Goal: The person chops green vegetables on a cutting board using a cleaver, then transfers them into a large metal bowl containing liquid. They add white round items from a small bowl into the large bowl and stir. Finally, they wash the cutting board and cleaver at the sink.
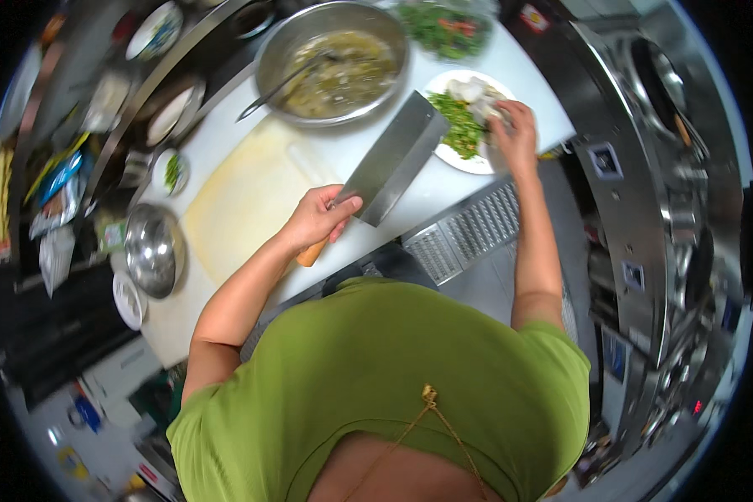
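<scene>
My left hand grips the wooden handle of a Chinese cleaver. Its broad steel blade points up and to the right, over the edge of the cutting board and toward a plate. On that white plate, chopped green pieces lie on the left and pale, whitish food pieces at the top and right. My right hand reaches over the plate's right side with its fingertips at the pale pieces. Blur hides whether anything is pinched between them.
Beyond the board stands a large steel bowl of yellowish liquid and pieces, with a ladle in it. A clear container of greens sits at the back. Left are a small bowl of chopped greens and a metal bowl. Steel kitchen equipment lines the right.
</scene>
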A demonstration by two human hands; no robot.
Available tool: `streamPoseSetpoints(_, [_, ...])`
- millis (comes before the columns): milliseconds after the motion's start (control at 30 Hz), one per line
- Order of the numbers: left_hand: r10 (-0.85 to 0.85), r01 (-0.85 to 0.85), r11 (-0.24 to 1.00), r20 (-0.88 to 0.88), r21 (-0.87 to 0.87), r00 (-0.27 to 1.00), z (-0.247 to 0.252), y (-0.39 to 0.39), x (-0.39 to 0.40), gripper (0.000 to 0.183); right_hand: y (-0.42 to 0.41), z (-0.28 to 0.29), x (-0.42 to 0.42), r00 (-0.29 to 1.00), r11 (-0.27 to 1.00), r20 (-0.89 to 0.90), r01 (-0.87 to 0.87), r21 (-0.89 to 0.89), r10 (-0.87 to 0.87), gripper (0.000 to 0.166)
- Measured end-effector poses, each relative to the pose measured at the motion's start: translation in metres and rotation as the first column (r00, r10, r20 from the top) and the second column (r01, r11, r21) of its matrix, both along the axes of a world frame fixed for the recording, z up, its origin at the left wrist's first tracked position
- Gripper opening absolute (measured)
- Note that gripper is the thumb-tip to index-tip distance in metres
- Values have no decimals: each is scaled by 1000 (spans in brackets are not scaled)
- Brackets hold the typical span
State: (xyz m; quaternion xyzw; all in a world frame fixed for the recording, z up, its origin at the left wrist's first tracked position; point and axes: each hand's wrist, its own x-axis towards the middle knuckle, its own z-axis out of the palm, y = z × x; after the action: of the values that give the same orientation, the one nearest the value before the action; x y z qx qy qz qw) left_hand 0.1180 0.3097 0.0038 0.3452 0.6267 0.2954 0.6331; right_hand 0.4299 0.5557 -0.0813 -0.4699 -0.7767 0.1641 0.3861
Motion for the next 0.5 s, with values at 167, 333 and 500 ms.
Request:
streamPoseSetpoints(167, [266, -253, 963, -201, 89, 943, 15, -108, -41, 24, -30, 34, -26, 994, 997, -104, -15, 71, 23, 28])
streamPoseSetpoints(333, [496, -493, 865, -318, 97, 808, 15, -206, -59, 20, -66, 37, -81, 938, 966, -234, -236, 103, 254, 26])
streamPoseSetpoints(500, [798, -790, 591, -264, 165, 542, 5, -272, -51, 24, -127, 21, -166, 773, 728, -353, -625, -282, 527, 28])
